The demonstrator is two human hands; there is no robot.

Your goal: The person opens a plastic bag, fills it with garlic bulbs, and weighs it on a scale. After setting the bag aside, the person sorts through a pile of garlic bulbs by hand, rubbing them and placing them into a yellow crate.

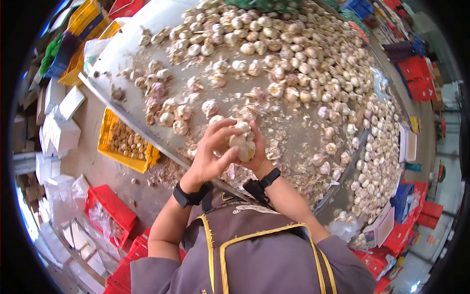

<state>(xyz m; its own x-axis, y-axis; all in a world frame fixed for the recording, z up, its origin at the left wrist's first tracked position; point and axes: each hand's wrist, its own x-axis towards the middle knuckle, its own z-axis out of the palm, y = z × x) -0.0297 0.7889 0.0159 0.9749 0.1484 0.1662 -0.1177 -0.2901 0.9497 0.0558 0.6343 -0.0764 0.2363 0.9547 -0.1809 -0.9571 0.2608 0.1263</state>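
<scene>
Both hands grasp garlic. The left hand (pixel 208 154) curls its fingers and thumb around the held garlic (pixel 247 147) from the left; the right hand (pixel 260 154) clasps it from the right, its fingers partly hidden. The held garlic thus lies between the two sets of fingers, over the near part of a grey table (pixel 128 38). Beyond the fingertips and to their left, loose bulbs (pixel 180 127) rest on the table; farther off, a large heap of garlic (pixel 313 54) spreads towards the right, with green netting (pixel 264 4) at its far side. Papery skins (pixel 274 147) lie scattered to the right of the fingers. Well to their left, past the table edge, a yellow crate (pixel 129 161) contains brownish pieces. Behind the fingers, each wrist bears a dark wristband (pixel 188 196).
</scene>
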